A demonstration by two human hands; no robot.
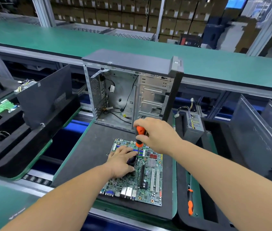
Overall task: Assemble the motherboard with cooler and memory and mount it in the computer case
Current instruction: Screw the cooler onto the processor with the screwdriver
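An orange-and-black screwdriver (139,136) is gripped by the right hand (156,135), whose fingers are curled round its handle. The tool is held nearly upright, its long axis running straight down, and its thin shaft is planted on the motherboard (146,179) just beside the left hand (122,161). That hand is pressed down over a dark part, apparently the cooler (132,160), with fingers bent over it; whether it is truly clasped or only steadied cannot be told.

The motherboard is laid flat on the dark mat (88,155), with the open computer case (132,92) stood upright just beyond its far edge. The coming move is judged to turn on the shaft being kept in line with a fastener directly below the grip; the left hand is the nearer of the two to that point.

The screw head and the tip of the shaft are hidden behind the left hand's fingers, and most of the cooler is covered. No memory modules can be made out with certainty. To the right of the motherboard a second screwdriver (190,203) is left lying in a foam tray (181,219).
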